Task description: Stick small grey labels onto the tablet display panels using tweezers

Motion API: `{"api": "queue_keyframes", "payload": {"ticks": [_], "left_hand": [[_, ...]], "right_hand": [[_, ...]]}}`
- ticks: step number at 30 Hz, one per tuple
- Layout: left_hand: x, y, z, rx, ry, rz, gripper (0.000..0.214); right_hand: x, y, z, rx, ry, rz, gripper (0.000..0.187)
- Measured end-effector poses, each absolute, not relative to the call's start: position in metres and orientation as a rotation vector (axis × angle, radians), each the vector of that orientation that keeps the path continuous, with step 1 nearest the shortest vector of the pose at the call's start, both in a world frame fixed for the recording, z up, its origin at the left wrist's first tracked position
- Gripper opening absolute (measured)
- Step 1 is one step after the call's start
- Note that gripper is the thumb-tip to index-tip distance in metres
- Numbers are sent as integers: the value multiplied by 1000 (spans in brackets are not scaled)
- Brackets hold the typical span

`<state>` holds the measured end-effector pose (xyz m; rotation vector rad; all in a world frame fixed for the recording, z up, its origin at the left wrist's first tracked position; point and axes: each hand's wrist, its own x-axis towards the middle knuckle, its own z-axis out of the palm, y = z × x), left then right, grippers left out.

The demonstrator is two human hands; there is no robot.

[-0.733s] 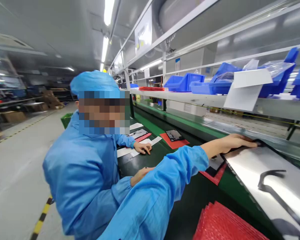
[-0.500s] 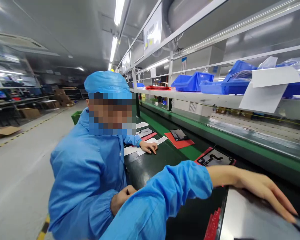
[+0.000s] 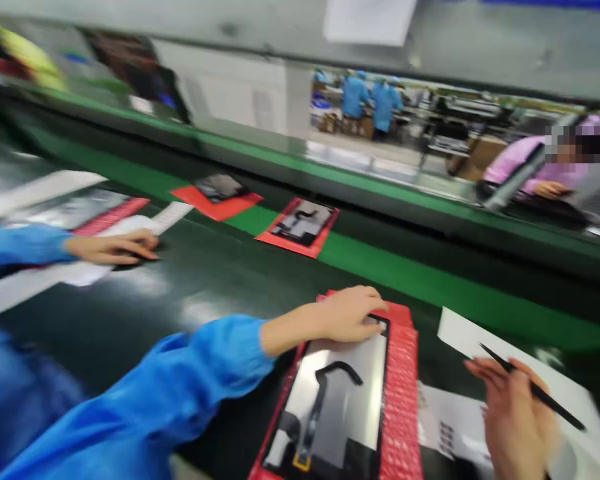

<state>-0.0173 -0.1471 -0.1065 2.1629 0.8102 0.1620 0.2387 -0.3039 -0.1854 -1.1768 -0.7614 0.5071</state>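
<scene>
My left hand [image 3: 347,317] lies over the top end of a flat screen panel [image 3: 347,380], its thumb and fingers apart near the far corner. The panel shows a silvery back, black borders and a curved black flex cable [image 3: 320,393]. Beneath it is a red bubble-wrap bag [image 3: 403,393]. To the right, my right hand [image 3: 520,413] is closed on slim black tweezers [image 3: 545,393], whose tip points up and left. White sheets lie under and around that hand, one bearing small dark stickers [image 3: 446,437].
At left, a co-worker's hand [image 3: 117,247] rests by white paper strips [image 3: 35,280]. Two more panels on red bags, a near one [image 3: 305,223] and a farther one [image 3: 220,188], lie along the green strip [image 3: 380,267]. A raised ledge [image 3: 410,227] runs behind the bench.
My view has swung right and down from the co-worker to the bench. The panel under my left hand and my right hand with the tweezers now show.
</scene>
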Motion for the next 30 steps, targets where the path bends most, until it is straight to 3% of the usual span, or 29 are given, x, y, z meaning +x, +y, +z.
{"api": "queue_keyframes", "payload": {"ticks": [7, 13, 30], "left_hand": [[-81, -141, -147, 2081, 1144, 610, 63], [-98, -146, -184, 1918, 1253, 568, 82], [-97, -150, -195, 1862, 1164, 601, 76]], "right_hand": [[275, -320, -187, -1363, -830, 812, 40], [263, -338, -189, -1511, -956, 1037, 40], [271, -368, -205, -1684, -1008, 1081, 43]]}}
